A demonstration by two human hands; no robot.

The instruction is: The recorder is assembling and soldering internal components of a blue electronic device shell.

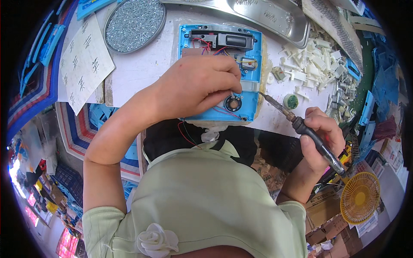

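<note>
Fingers of the left hand [202, 81] bunch nearly together over the blue casing [252, 77], upper centre of the frame, just above its round speaker [232, 103]; whether they pinch anything cannot be told; those of the right hand [322, 135] wrap the soldering iron [299, 124], right of centre

An assembly workshop, to judge by the soldering iron [280, 107] at the worktop [131, 75], the wired blue casing [253, 76], the dish [124, 52] of screws [135, 26], heaped white parts [316, 64] and cartons [322, 208] nearby.
</note>
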